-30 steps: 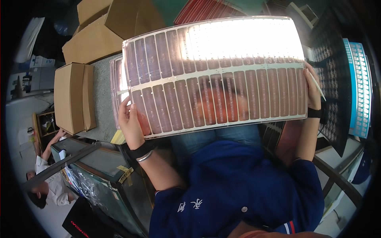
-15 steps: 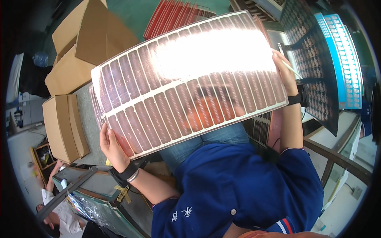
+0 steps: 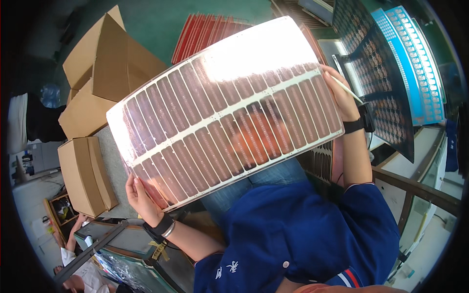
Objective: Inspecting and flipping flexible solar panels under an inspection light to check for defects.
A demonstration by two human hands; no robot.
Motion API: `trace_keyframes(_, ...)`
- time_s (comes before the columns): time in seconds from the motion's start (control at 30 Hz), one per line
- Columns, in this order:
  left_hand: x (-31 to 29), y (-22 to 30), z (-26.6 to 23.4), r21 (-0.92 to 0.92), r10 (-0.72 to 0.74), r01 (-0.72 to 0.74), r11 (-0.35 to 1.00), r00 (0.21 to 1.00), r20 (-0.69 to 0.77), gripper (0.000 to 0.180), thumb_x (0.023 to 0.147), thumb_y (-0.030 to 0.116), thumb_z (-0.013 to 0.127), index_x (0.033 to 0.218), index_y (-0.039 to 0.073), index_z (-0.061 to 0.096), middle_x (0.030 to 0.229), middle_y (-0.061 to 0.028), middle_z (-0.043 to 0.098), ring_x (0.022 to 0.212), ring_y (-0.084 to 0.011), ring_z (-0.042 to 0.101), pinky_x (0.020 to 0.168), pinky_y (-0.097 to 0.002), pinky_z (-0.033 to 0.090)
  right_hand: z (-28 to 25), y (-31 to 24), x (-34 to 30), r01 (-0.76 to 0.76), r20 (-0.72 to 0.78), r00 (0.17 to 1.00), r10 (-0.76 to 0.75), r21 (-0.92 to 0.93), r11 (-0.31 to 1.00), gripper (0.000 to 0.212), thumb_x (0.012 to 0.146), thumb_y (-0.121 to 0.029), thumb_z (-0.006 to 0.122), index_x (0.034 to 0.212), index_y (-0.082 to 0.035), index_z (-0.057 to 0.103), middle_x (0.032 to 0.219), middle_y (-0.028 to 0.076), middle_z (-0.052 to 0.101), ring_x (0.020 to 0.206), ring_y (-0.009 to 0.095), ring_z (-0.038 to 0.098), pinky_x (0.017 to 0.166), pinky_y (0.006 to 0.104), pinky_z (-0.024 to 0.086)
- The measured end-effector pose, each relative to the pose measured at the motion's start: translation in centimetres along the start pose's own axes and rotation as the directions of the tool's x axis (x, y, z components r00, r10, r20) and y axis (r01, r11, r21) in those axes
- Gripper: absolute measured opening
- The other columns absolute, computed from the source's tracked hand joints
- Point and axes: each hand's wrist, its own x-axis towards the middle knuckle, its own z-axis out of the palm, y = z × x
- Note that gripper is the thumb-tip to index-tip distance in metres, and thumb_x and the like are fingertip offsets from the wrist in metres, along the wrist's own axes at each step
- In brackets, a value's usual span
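Observation:
Across my lap I hold up a wide, glossy sheet [image 3: 215,117] printed with two rows of dark reddish strips on a pale ground. Bright glare washes out its far right part. My left hand [image 3: 142,198] grips the near left corner, thumb on top. At the right edge my right hand [image 3: 340,93] is closed on the sheet, with a thin pale pen-like stick [image 3: 347,89] tucked between its fingers. The sheet tilts, its right end farther from me. Fingers beneath it are hidden.
Cardboard boxes [image 3: 88,176] stand at the left. Red racked sheets [image 3: 210,34] lie beyond. At the right hang a dark patterned panel [image 3: 373,73] and a blue sheet [image 3: 410,63]. A glass-topped frame [image 3: 124,239] is near my left elbow; another person [image 3: 85,273] is at lower left.
The sheet has shifted slightly left and tilted more, its left end coming nearer me. Glare has moved toward its far right corner. Both hands keep their hold.

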Motion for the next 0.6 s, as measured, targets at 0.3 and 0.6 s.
trace_keyframes(0.3, 0.3, -0.3, -1.3, -0.092, 0.024, -0.026, 0.995, 1.0, -0.019, 0.01, 0.09, 0.012, 0.052, 0.084, 0.005, 0.05, 0.073, 0.0031, 0.051, 0.068, -0.0036, 0.046, 0.061, -0.0169, 0.038, 0.7, -1.6, -0.6, 0.016, 0.044, 0.999, -0.017, 0.022, 1.0, 0.031, 0.091, -0.018, 0.048, 0.116, 0.001, 0.049, 0.108, 0.007, 0.057, 0.1, 0.011, 0.052, 0.086, 0.0234, 0.041)
trace_keyframes(0.6, -0.8, 0.8, -0.9, -0.363, -0.059, 0.101, 0.926, 0.99, 0.126, 0.012, 0.091, 0.013, 0.05, 0.081, 0.007, 0.05, 0.077, 0.0023, 0.05, 0.071, -0.0051, 0.046, 0.065, -0.0196, 0.038, -1.5, -0.3, -0.5, 0.001, 0.028, 1.0, -0.001, -0.013, 1.0, 0.031, 0.091, -0.014, 0.047, 0.118, 0.002, 0.047, 0.11, 0.009, 0.055, 0.101, 0.013, 0.051, 0.087, 0.0246, 0.04)
